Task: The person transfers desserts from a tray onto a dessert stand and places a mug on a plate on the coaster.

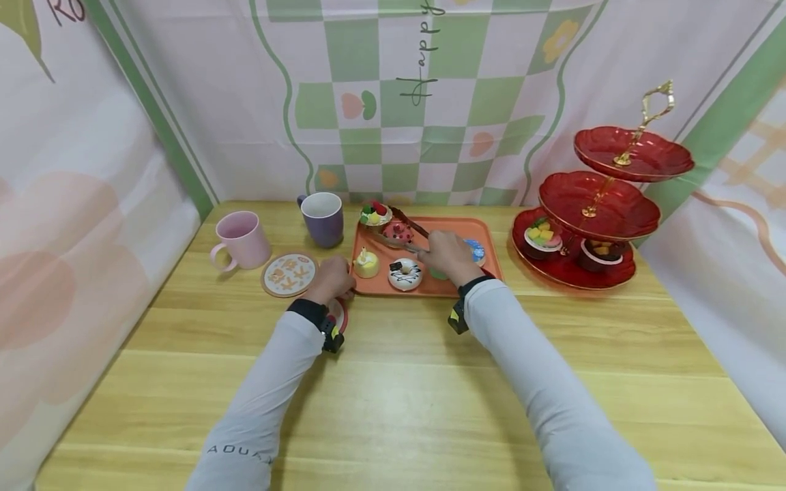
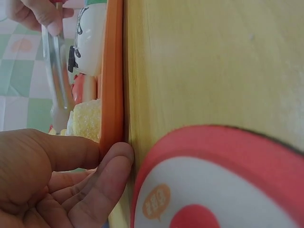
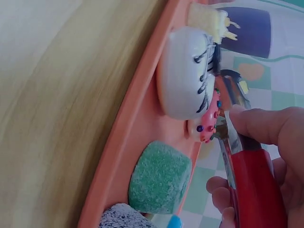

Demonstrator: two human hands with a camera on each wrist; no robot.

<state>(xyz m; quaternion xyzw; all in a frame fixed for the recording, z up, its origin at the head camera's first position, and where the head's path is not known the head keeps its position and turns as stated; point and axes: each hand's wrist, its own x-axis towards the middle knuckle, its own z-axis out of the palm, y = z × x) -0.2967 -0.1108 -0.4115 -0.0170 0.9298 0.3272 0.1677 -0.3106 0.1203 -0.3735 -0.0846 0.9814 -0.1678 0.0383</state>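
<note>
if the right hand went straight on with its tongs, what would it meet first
Probably the fruit-topped tart on the tray. The tongs in the right hand point at it, tips spread, though their height is hard to judge.

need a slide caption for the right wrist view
Right hand grips red-handled tongs over an orange tray holding a white donut.
</note>
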